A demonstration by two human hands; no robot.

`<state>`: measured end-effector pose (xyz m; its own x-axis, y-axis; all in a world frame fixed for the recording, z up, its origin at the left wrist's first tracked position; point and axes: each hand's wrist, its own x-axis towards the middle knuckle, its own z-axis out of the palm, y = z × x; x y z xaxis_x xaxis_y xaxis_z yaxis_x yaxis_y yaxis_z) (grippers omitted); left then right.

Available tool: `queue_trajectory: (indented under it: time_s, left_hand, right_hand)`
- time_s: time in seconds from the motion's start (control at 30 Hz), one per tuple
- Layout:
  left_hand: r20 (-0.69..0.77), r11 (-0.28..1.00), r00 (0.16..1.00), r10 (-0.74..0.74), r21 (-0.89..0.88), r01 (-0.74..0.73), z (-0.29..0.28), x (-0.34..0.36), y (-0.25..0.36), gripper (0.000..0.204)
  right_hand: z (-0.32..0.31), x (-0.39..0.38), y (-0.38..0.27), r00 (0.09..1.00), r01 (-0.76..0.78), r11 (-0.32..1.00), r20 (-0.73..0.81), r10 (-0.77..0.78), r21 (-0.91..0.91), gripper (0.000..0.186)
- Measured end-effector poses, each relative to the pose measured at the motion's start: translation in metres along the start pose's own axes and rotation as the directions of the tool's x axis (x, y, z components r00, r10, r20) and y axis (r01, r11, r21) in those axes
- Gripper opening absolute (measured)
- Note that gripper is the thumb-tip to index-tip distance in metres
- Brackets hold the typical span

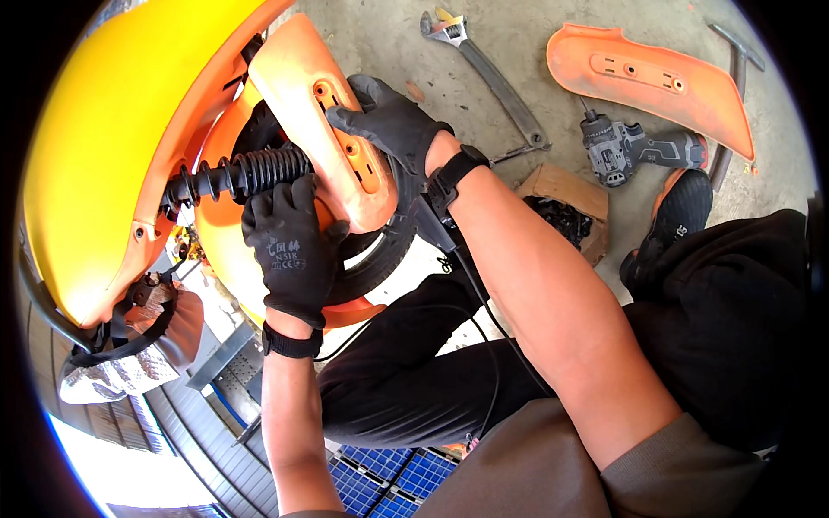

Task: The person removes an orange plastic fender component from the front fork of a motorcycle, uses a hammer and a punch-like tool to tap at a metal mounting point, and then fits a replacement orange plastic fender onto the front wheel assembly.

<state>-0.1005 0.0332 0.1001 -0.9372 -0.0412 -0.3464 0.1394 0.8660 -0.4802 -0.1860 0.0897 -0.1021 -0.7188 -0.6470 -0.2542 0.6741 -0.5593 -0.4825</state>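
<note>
An orange plastic fork cover [302, 86] with a recessed slotted strip stands tilted against the wheel side of a yellow and orange vehicle. My right hand [393, 121], in a black glove, grips its right edge, with the thumb on the front face and the other fingers around the far side. Also gloved, my left hand [294, 246] is closed, its fingers curled at the end of a black coil-spring shock absorber [246, 175], close beside the cover's left edge. What lies under those fingertips is hidden. Behind the cover shows a black tyre [380, 259] with an orange fender.
The yellow bodywork [104, 155] fills the left. On the concrete floor lie an adjustable wrench [492, 78], a second orange cover [656, 82], a cordless power tool [639, 147] and a T-handled tool [738, 60]. An open cardboard box [596, 194] holds small black parts near my foot.
</note>
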Motion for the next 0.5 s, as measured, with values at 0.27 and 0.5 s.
queue_trajectory:
  time_s: [0.27, 0.5]
  left_hand:
    - [0.003, 0.998, 1.000, -0.014, -0.054, 0.015, -0.002, 0.001, -0.003, 0.062]
    - [-0.028, 0.998, 1.000, 0.014, -0.055, -0.015, -0.005, 0.001, -0.002, 0.062]
  right_hand:
    - [0.001, -0.002, -0.004, 1.000, -0.006, 1.000, -0.024, 0.006, -0.017, 0.069]
    - [-0.003, 0.007, 0.005, 1.000, 0.018, 1.000, -0.014, -0.019, -0.025, 0.069]
